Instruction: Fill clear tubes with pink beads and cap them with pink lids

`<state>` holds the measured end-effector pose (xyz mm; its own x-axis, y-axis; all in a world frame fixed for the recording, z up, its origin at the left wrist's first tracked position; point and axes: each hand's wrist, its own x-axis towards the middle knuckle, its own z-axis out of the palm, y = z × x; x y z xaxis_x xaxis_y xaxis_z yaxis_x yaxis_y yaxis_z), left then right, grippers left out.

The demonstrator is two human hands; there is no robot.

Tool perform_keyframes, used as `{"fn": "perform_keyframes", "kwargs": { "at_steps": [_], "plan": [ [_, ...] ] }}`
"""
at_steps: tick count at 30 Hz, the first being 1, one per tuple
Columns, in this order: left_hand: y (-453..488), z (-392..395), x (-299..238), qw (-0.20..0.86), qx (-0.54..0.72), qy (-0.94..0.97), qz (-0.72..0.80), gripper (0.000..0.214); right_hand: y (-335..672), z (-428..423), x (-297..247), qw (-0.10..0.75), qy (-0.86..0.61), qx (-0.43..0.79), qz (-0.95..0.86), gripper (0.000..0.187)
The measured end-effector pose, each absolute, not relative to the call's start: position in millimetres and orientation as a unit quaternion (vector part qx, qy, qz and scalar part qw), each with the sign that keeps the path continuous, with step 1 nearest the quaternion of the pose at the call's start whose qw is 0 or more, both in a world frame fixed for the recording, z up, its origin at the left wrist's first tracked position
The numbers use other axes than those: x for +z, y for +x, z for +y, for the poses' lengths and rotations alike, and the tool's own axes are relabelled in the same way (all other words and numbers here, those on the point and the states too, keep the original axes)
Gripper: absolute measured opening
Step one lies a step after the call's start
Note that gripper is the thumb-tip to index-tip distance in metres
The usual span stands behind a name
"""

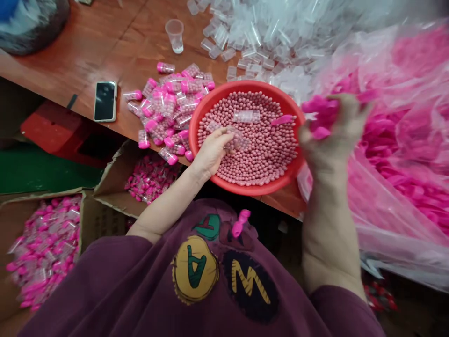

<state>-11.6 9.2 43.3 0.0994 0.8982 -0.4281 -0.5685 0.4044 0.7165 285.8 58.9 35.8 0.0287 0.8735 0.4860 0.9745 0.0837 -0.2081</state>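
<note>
Over a round red plastic basin (245, 189) of small pink beads (259, 161), the left hand (211, 150) pinches a clear plastic tube (239, 138); beside it, the blurred right hand (331, 133) apparently clutches bright-pink plastic caps (321, 110).

Looks like a small packing workshop to me: the brown bench (91, 61) carries a red tub (245, 190) of pink beads (256, 164), heaped clear tubes (252, 37) and a big plastic bag (382, 224) of pink caps (414, 182), with 2 cardboard boxes (114, 175) of pink-capped bottles (52, 248) standing below its edge.
</note>
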Motion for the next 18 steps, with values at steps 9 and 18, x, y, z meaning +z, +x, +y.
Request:
{"fn": "perform_keyframes", "kwargs": {
  "at_steps": [9, 18],
  "plan": [
    [-12, 11, 55, 0.701, 0.484, 0.227, 0.472, 0.023, 209, 39, 34, 0.119, -0.600, 0.176, -0.771, 0.086],
    [-12, 18, 53, 0.687, 0.457, 0.297, 0.481, 0.032, 197, 19, 26, 0.191, -0.621, 0.093, -0.754, 0.045]
  ]
}}
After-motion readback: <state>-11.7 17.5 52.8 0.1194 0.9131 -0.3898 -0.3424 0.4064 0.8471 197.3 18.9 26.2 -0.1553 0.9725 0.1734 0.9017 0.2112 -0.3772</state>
